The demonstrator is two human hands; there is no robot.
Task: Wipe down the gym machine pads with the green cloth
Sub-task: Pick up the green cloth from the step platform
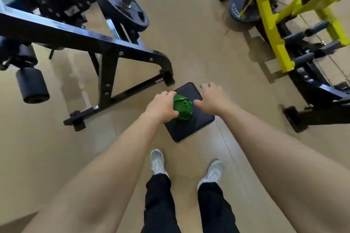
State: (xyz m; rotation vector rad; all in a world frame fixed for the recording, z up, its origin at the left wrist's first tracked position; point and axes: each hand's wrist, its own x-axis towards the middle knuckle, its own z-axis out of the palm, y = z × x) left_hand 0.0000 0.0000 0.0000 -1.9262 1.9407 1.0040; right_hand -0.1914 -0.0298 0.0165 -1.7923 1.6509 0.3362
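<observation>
**Two hands over one black pad, cloth in the left**

Two bare forearms reach down over a flat black rounded-rectangle machine pad (191, 128). The left hand (162, 107) has its fingers clenched around a bunched green cloth (183, 107), which sits on the pad's middle. The right hand (213, 98) hovers just beside the cloth with fingers spread and released, grasping nothing. A black steel-framed weight machine (106, 47) stands to the left, a yellow-and-black machine (272, 30) to the right. Pale grey trainers (157, 161) stand on the tan floor (189, 34).
</observation>
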